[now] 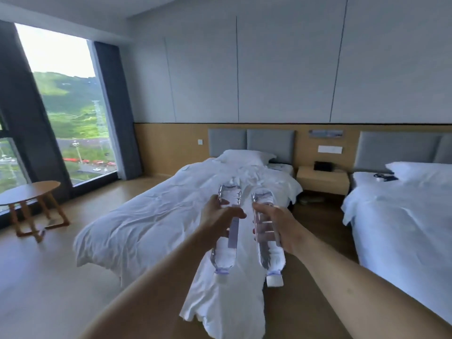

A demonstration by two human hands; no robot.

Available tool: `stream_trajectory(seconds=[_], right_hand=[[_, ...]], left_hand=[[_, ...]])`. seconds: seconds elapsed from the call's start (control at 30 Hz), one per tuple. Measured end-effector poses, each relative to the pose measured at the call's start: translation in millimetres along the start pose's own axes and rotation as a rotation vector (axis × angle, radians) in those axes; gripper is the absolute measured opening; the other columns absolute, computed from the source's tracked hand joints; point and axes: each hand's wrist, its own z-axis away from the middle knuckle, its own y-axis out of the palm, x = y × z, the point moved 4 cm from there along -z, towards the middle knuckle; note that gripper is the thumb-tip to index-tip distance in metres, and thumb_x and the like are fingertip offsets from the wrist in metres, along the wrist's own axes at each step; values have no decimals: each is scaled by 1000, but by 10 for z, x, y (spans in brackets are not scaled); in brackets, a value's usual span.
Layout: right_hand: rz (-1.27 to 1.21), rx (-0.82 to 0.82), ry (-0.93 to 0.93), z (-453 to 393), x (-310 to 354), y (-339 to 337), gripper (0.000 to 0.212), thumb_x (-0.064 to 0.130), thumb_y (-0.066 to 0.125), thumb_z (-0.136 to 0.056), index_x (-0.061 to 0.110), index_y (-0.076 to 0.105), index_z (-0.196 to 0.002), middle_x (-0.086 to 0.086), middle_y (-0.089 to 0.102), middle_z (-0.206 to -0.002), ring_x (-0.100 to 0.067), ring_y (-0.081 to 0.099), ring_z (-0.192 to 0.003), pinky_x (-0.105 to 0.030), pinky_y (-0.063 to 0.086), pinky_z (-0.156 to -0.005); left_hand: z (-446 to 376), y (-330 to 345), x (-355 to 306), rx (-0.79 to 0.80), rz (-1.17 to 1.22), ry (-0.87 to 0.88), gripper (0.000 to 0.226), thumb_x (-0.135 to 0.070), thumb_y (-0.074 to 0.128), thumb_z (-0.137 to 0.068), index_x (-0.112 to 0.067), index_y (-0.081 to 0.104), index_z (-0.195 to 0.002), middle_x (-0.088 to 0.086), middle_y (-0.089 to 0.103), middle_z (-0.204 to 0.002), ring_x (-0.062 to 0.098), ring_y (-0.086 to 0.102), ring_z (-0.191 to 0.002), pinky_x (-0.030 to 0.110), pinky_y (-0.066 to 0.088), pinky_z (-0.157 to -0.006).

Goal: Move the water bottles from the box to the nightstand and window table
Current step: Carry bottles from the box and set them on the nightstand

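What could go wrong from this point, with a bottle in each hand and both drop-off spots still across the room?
1. Both bottles, in the left hand and right hand, are held caps toward the person; a loose cap might leak.
2. The nightstand sits in a narrow gap between the beds and already holds a dark object; a bottle could knock it.
3. The round window table lies the opposite way, so a mix-up in placement is possible.

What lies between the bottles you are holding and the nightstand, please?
In the head view, the rumpled white bed lies between the bottles and the nightstand.
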Motion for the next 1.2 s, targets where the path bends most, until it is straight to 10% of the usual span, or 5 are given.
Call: stream_trajectory(seconds=[0.63,1.2], right_hand=[[-100,-537,-7,-2086,355,-2137,43,45,79,-79,11,73,-105,-17,74,-85,-32,72,-76,-43,62,-72],[10,-484,98,-4987,786,-4555,49,44,82,-80,13,67,-115,-18,74,-98,-37,74,-90,-52,62,-85]], left_hand=[[-2918,2485,86,509,-114,48,61,-28,84,-46,-23,60,-103,12,70,-102,33,72,-90,56,64,-72],[-5702,4864,243,393,-182,-53,55,-29,83,-49,-29,59,-99,6,71,-93,25,71,-80,28,53,-50]])
